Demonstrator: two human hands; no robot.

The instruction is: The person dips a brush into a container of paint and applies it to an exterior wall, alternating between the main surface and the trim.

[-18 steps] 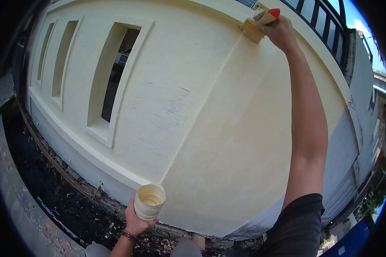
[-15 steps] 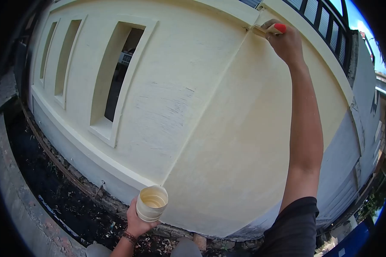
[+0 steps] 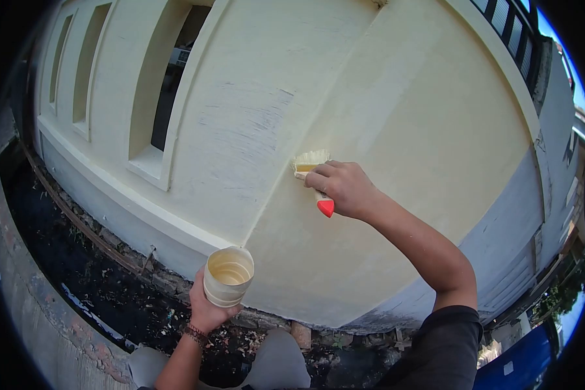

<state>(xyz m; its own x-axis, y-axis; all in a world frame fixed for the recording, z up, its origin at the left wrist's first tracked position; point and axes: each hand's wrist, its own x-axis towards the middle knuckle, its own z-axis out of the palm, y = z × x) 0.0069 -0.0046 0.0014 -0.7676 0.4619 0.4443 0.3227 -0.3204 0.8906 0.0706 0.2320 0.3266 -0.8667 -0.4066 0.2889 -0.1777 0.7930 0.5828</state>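
Observation:
A paintbrush (image 3: 312, 162) with pale bristles and a red handle tip is gripped in my right hand (image 3: 346, 187). Its bristles touch the cream wall (image 3: 396, 162) just right of the vertical corner line. Low in the view, my left hand (image 3: 208, 305) is wrapped round a cream-coated cup (image 3: 229, 276), held upright with its mouth facing me; pale paint shows inside. Left of the corner line the wall has a patch of bluish-grey streaks (image 3: 247, 123).
Narrow framed openings (image 3: 151, 97) pierce the wall on the left. A dark ditch (image 3: 58, 240) with debris runs along its foot beside a concrete edge (image 3: 39, 312). A blue object (image 3: 520, 357) stands at the lower right, and a dark railing (image 3: 517, 32) tops the wall.
My right hand has moved down and left along the wall with the brush, from the top of the corner line to its middle. The view has shifted slightly; my left hand still holds the cup.

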